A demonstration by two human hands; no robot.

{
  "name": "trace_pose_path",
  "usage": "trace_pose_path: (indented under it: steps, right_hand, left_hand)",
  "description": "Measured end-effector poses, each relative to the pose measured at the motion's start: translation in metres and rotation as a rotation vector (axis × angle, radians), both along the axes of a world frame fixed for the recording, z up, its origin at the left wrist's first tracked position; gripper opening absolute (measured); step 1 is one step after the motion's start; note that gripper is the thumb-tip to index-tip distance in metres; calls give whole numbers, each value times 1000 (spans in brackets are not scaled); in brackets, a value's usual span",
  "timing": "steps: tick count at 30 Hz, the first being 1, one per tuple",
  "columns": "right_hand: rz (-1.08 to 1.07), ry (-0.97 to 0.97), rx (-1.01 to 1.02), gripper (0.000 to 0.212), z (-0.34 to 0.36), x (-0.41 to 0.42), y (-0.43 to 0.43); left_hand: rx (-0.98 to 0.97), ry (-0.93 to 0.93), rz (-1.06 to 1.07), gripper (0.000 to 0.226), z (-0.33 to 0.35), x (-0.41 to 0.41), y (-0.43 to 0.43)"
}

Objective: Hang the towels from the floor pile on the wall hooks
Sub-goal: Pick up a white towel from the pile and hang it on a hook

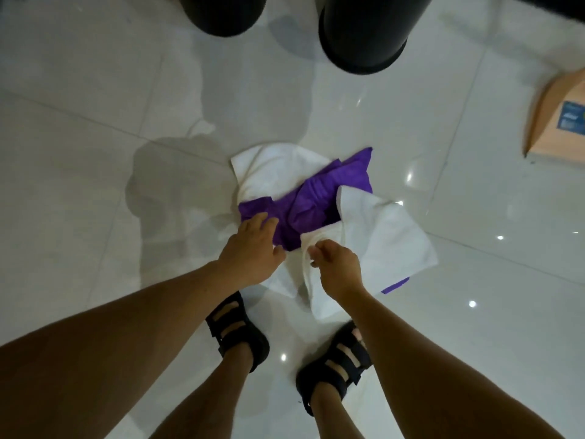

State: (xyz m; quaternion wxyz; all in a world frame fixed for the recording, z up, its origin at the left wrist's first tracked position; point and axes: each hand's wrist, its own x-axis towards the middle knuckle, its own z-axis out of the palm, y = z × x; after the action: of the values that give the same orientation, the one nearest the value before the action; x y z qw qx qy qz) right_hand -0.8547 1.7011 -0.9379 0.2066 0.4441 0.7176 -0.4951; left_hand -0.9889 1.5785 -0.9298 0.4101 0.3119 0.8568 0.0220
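A pile of towels lies on the glossy white tile floor in front of my feet. A purple towel (319, 201) is crumpled in the middle, a white towel (278, 172) lies behind it and another white towel (389, 242) covers its right side. My right hand (337, 267) pinches the near edge of the right white towel, lifting a fold. My left hand (253, 248) reaches down with fingers spread, touching the purple towel's near left part. No wall hooks are in view.
Two black cylindrical bins (221, 14) (367, 33) stand on the floor beyond the pile. A cardboard box (560, 122) with a blue label sits at the right edge. My feet in black sandals (237, 334) (335, 365) stand just behind the pile.
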Motion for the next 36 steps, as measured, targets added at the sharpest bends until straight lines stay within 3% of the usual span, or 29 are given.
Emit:
trace_pose_path:
  steps: [6, 12, 16, 22, 25, 27, 30, 36]
  right_hand:
    - [-105, 201, 195, 25, 137, -20, 26]
    - [187, 437, 261, 15, 318, -62, 71]
    - [-20, 573, 232, 18, 437, -109, 74]
    - [-151, 751, 87, 21, 608, -185, 51]
    - [-160, 861, 39, 16, 682, -213, 35]
    - [-152, 915, 76, 20, 715, -228, 29]
    - [-69, 953, 134, 26, 758, -243, 13]
    - [1, 1021, 189, 24, 809, -239, 0]
  left_hand:
    - [224, -33, 88, 57, 134, -27, 35]
    - [350, -73, 219, 58, 321, -79, 64]
    - [479, -209, 237, 51, 444, -112, 66]
    - [674, -128, 95, 67, 601, -162, 40]
    - [673, -223, 183, 63, 662, -181, 17]
    - [651, -299, 187, 41, 687, -190, 11]
    - [685, -166, 247, 16, 723, -193, -10]
    - [912, -56, 481, 15, 781, -174, -38]
